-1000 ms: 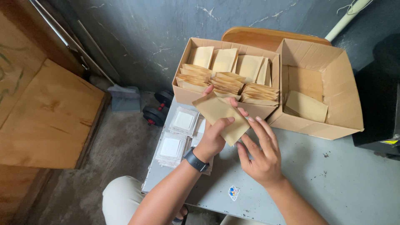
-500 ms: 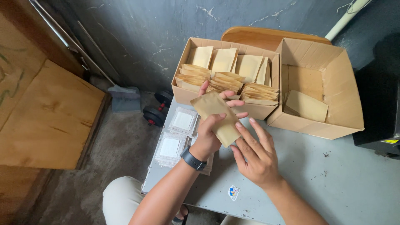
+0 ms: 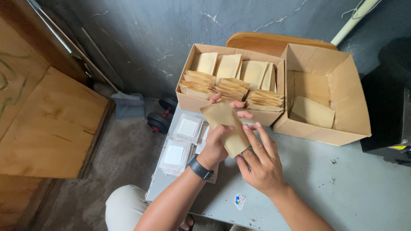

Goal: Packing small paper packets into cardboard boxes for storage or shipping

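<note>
**Brown paper pouch held over grey counter, boxes behind**

Far left: wooden boards (image 3: 47, 128) leaning by the wall, then a dark dumbbell (image 3: 160, 119) down on the concrete floor. On the counter (image 3: 342, 192), near its left edge: stacks of clear packets with white squares inside (image 3: 182, 141), just beside the left wrist. Black watch (image 3: 200, 167) on that wrist. Left hand (image 3: 216, 145) closed around a flat brown paper pouch (image 3: 224, 127), grip pinching it, fingers curling over the far edge and thumb on the near face. Pouch tilted, raised above the counter, directly in front of the left cardboard box (image 3: 188, 102), which is packed with rows of similar brown pouches. Right hand (image 3: 262, 164) spread, fingers extended, fingertips touching the pouch's lower right edge, not closed on it. Small sticker (image 3: 239, 201) on the counter below the hands. Further right: a second open cardboard box (image 3: 342, 124) touching the first, holding a few flat brown pouches. Far right: a black object (image 3: 391, 107) at the counter's edge.
</note>
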